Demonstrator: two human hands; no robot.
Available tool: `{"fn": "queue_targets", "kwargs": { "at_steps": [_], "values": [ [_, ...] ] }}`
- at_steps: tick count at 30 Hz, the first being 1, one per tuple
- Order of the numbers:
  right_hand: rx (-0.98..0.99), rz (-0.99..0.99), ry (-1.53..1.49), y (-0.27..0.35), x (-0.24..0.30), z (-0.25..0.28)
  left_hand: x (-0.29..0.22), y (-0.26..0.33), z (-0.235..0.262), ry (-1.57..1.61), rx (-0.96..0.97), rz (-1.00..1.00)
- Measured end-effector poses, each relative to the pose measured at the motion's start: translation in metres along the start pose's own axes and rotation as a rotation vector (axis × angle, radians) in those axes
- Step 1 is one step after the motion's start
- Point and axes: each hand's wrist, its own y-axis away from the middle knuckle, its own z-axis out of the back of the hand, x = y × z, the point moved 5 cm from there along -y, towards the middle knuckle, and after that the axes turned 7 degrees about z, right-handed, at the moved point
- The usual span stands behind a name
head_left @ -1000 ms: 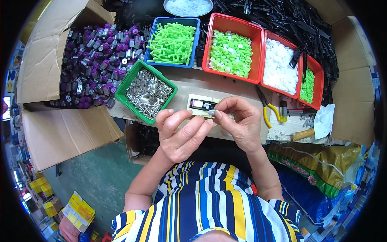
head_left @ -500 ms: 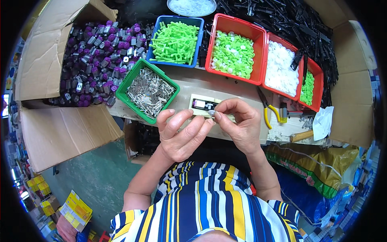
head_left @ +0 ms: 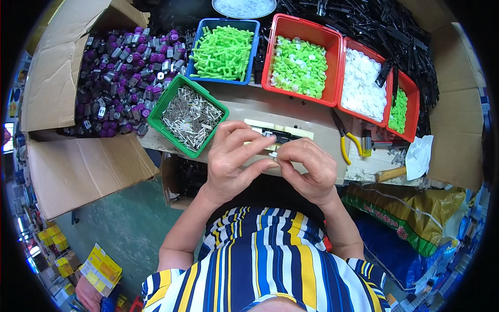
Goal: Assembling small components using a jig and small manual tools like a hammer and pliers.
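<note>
A pale yellow fixture block (head_left: 304,133) lies on the bench in front of me, with a black part (head_left: 284,137) set in it. My left hand (head_left: 231,161) reaches over the block's left end. Its index fingertip is at the black part, and its thumb is held apart, close to my right fingers. My right hand (head_left: 310,169) pinches a small white piece (head_left: 274,155) at the block's near edge. Fingers cover part of the block and most of the white piece.
A green bin (head_left: 152,118) of metal pins stands left, beside a carton (head_left: 57,78) of purple-and-grey parts. Behind are a blue bin (head_left: 254,49) of green sticks and red bins (head_left: 332,93) of green and white pieces. Yellow-handled pliers (head_left: 344,151) lie right.
My left hand has turned, its index finger moving onto the black part and its thumb coming toward my right fingers. The right hand keeps its pinch and has shifted slightly lower.
</note>
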Motion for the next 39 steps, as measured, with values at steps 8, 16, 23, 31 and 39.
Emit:
{"fn": "queue_targets", "kwargs": {
  "at_steps": [8,16,23,31,39],
  "values": [
    [0.056,-0.034,0.001,0.002,-0.006,-0.001,0.008,0.0,-0.009,0.015,0.102,0.0],
    [0.186,-0.129,0.152,0.009,-0.022,-0.003,0.02,0.0,-0.017,-0.184,0.092,-0.071],
    [0.2,-0.154,0.216,0.008,-0.031,-0.006,0.023,0.005,-0.014,-0.282,0.018,-0.043],
    [0.204,-0.149,0.269,0.008,-0.035,-0.012,0.019,0.012,-0.01,-0.38,-0.03,-0.088],
    [0.216,-0.153,0.265,0.006,-0.036,-0.014,0.014,0.025,-0.021,-0.445,-0.012,-0.186]
  ]
}}
